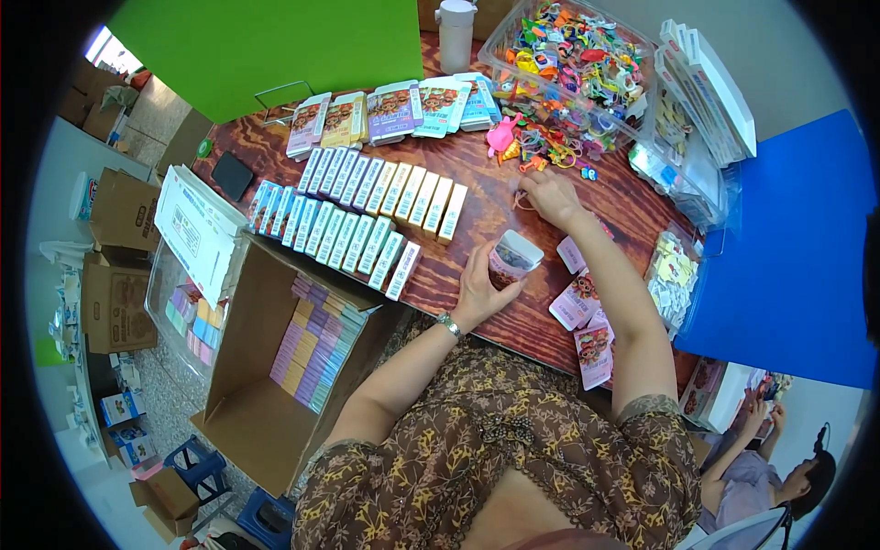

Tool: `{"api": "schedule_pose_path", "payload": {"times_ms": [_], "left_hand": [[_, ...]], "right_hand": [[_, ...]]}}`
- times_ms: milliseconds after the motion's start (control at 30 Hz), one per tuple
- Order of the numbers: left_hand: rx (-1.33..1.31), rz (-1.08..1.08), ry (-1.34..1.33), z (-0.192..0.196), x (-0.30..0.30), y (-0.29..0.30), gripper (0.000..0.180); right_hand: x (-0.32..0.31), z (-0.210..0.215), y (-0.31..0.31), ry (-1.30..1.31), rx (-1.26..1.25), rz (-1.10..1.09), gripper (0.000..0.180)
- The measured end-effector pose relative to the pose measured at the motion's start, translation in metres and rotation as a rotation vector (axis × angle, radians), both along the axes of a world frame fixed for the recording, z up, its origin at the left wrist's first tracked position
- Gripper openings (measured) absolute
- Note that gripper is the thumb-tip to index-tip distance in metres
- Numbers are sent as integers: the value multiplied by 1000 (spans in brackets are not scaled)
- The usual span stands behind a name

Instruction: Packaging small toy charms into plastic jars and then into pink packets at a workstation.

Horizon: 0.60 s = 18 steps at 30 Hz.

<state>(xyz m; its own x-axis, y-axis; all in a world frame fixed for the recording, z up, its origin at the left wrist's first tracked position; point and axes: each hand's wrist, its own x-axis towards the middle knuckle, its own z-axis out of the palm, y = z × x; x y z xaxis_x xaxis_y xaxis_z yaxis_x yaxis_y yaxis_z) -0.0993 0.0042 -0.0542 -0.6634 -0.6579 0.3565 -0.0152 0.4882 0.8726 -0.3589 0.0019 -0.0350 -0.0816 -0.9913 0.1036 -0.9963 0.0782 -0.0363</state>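
Where boxes crowd it, dark wooden table (pixel 477 197) before perhaps green wall (pixel 275 41).

A small packing workroom, centred on a wooden table (pixel 477 206); on it lie rows of identical slim boxes (pixel 367 206) and stacks of printed packets (pixel 394 110); at its far end stands a clear bin of coloured trinkets (pixel 573 55); left of it an open carton (pixel 275 367) holds packed boxes; further left, more cardboard cartons (pixel 115 257) stand stacked on the floor.
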Motion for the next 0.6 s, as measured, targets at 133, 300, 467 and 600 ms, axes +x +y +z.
{"api": "schedule_pose_path", "payload": {"times_ms": [133, 300, 467, 600], "left_hand": [[-4, 71, -33, 13, 4, -3, 76], [9, 95, -213, 21, 5, -8, 82], [33, 59, -252, 25, -1, -1, 86], [-2, 83, -217, 29, -2, 6, 82]], "right_hand": [[12, 41, 10, -200, -8, -89, 24], [59, 151, 36, -640, -10, -184, 24], [83, 147, 58, -811, -26, -213, 30], [91, 113, 66, -611, -89, -206, 24]]}}
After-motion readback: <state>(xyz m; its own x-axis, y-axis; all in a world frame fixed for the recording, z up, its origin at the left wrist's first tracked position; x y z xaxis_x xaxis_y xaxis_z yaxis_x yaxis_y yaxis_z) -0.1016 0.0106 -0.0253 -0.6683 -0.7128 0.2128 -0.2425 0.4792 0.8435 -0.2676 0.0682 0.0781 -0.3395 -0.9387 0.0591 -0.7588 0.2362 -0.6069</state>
